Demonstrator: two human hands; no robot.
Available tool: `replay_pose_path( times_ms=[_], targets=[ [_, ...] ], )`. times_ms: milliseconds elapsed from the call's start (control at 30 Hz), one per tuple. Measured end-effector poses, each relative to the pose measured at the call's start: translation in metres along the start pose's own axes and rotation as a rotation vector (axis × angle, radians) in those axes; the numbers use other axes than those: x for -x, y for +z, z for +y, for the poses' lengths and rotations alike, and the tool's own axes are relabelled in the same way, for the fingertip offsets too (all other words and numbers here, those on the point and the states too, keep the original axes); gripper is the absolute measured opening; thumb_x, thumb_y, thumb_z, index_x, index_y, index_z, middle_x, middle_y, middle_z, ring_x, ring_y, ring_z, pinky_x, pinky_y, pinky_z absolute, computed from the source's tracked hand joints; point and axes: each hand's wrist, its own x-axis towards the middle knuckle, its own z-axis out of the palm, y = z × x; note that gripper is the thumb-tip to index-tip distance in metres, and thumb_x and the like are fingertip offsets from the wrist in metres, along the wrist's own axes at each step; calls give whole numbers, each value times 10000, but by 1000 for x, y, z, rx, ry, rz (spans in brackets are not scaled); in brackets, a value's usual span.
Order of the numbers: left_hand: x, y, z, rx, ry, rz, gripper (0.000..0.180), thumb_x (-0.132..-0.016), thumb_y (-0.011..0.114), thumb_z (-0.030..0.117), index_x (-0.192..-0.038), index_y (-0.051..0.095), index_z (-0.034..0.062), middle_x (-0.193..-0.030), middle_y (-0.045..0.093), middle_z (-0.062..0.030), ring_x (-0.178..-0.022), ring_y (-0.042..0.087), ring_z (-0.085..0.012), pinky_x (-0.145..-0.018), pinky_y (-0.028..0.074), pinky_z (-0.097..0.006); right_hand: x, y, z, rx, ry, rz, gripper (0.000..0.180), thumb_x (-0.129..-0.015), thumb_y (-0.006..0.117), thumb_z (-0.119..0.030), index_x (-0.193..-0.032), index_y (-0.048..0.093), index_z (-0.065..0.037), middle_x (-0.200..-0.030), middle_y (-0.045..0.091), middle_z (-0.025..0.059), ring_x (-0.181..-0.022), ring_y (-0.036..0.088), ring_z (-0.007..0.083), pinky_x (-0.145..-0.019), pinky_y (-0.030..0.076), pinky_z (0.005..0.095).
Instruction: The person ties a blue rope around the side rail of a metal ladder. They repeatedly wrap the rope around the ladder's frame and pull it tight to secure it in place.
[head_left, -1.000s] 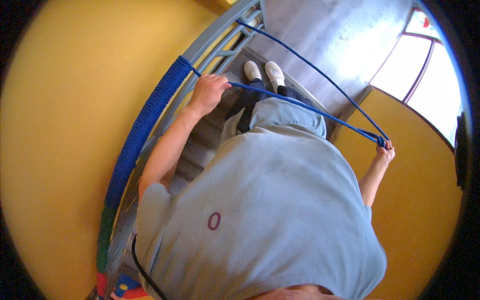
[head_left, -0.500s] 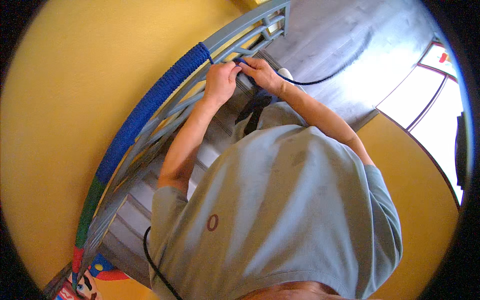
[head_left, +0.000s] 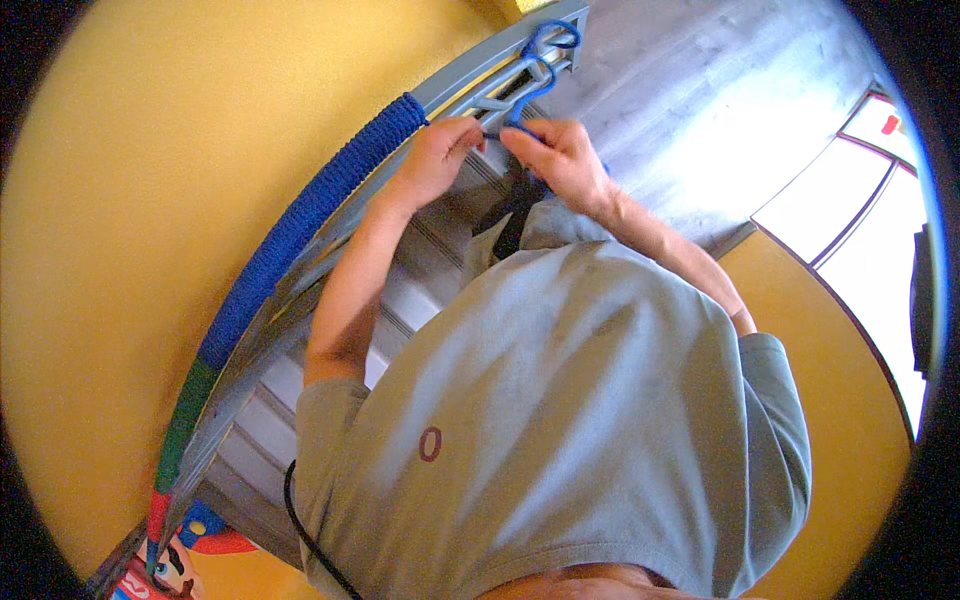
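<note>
A grey metal railing (head_left: 455, 80) curves along the left, its handrail wound tightly with blue cord (head_left: 325, 200). My left hand (head_left: 440, 158) is closed in a pinch on the cord just past the upper end of the winding. Beside it, my right hand (head_left: 562, 162) is closed on the loose blue cord (head_left: 520, 103). From the right hand, this loose length curls up across the railing's bare upper end in a wavy loop. A short taut bit of cord seems to run between the two hands; its exact path is hidden by the fingers.
Stair treads (head_left: 265, 440) descend beneath the railing. A yellow wall (head_left: 150, 200) rises on the left, and grey flooring (head_left: 680, 90) spreads at the upper right. Lower on the handrail are green (head_left: 185, 420) and red wrapped sections (head_left: 158, 512). A thin black cable (head_left: 310, 540) hangs beside my left side.
The loose cord, which trailed right across the floor, now loops up over the railing's far end. My right hand has moved slightly right and down; the left stays near the winding's end.
</note>
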Motion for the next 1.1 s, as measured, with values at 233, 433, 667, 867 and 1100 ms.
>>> replay_pose_path(
  times_ms=[233,433,667,867,1100],
  targets=[
    [-47,-58,-31,-70,-82,-10,192,-914,521,168,-874,625,11,-698,631,-82,-665,593,-179,-657,460,-291,-101,-5,-34,43,-169,-50,398,-924,504,-365,-765,623,-19,-649,521,-18,-587,456,74,-512,349,241],
    [-63,-65,-59,184,-299,158,237,-914,524,197,-821,642,14,-659,626,-35,-590,572,-111,-563,431,-246,-151,15,-52,40,-285,49,354,-845,565,-277,-702,615,42,-561,548,94,-571,510,121,-518,420,330],
    [-69,-60,-82,374,-662,256,240,-950,472,228,-845,613,64,-661,583,-5,-565,536,-97,-468,356,-223,-222,43,-6,327,-464,102,367,-861,491,-321,-766,626,7,-718,627,202,-637,618,298,-564,469,391],
    [-79,-41,-85,633,-777,417,207,-949,473,232,-946,554,41,-570,460,10,-451,422,-96,-368,266,-231,-267,79,32,-364,-15,-190,333,-867,477,-342,-771,603,-49,-606,540,55,-561,567,183,-432,403,348],
    [-86,-45,-78,495,-601,334,137,-889,581,169,-963,520,70,-601,475,17,-446,418,-71,-390,309,-222,-232,81,20,-1019,350,-167,795,-904,179,-646,-1162,553,7,-977,606,110,-907,531,211,-815,442,337]
  ],
)
